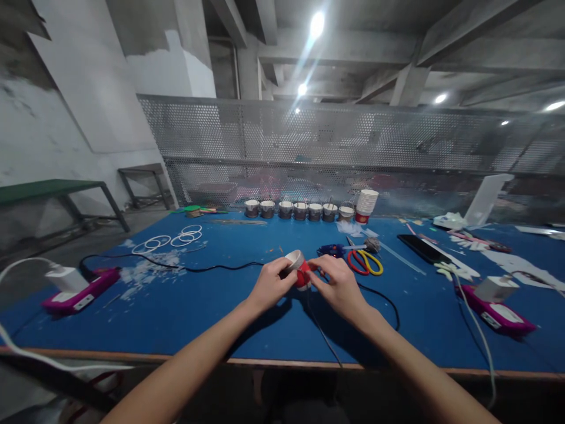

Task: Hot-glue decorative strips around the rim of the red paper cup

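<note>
A small red paper cup [302, 278] with a whitish upper part is tilted in front of me, just above the blue table. My left hand [274, 284] is closed on its left side, thumb and fingers around the wall. On the right side, the fingertips of my right hand [336, 281] press together against the cup. From the cup's underside a thin grey strand [324, 337] runs down to the table's front edge. Behind my right hand lie a blue glue gun [331, 251], partly hidden, and scissors [365, 261] with red and yellow handles.
A row of several dark-wrapped cups [285, 210] stands at the back beside a stack of paper cups [366, 206]. White rings [189, 235] lie at left. Purple power strips [82, 292] with cables flank me. A black phone [424, 248] lies at right, before a mesh partition [300, 147].
</note>
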A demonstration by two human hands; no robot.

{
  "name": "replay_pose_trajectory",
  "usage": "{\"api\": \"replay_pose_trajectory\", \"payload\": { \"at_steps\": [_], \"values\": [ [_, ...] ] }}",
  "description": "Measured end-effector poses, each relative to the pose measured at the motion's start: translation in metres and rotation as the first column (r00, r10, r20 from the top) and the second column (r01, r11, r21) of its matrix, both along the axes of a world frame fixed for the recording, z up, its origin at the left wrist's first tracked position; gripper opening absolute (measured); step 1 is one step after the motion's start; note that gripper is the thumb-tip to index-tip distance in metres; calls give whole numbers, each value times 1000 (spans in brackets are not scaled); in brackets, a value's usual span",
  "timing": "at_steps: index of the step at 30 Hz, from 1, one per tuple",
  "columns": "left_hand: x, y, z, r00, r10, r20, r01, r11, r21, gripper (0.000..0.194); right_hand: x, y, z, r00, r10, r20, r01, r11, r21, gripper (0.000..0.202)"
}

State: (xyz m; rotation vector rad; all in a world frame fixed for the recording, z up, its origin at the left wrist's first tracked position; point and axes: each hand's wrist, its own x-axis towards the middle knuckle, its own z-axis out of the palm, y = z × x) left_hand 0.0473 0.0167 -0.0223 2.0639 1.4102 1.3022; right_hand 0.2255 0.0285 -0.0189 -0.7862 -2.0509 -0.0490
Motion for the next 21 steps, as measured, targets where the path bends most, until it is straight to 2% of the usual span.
{"api": "replay_pose_trajectory", "payload": {
  "at_steps": [8,10,13,16,18,21],
  "values": [
    [0,-1,1,999,-38,-5,38,999,17,21,-14,2,-4,989,-75,130,60,991,117,16],
    [0,-1,1,1000,-25,-10,25,1000,19,19,-13,5,-4,991,-86,102,75,991,109,19],
    [-1,0,1,1000,-6,-10,6,1000,16,17,-5,13,0,991,-130,-33,131,991,34,23],
    [-3,2,0,1000,5,0,-5,1000,16,16,18,16,8,963,-205,-173,193,978,-82,27],
    [-5,4,0,1000,18,5,-18,999,27,17,43,8,9,933,-268,-241,233,958,-164,29],
    [-6,5,0,999,36,7,-36,998,42,17,98,-23,-9,842,-463,-275,385,875,-294,32]
  ]
}}
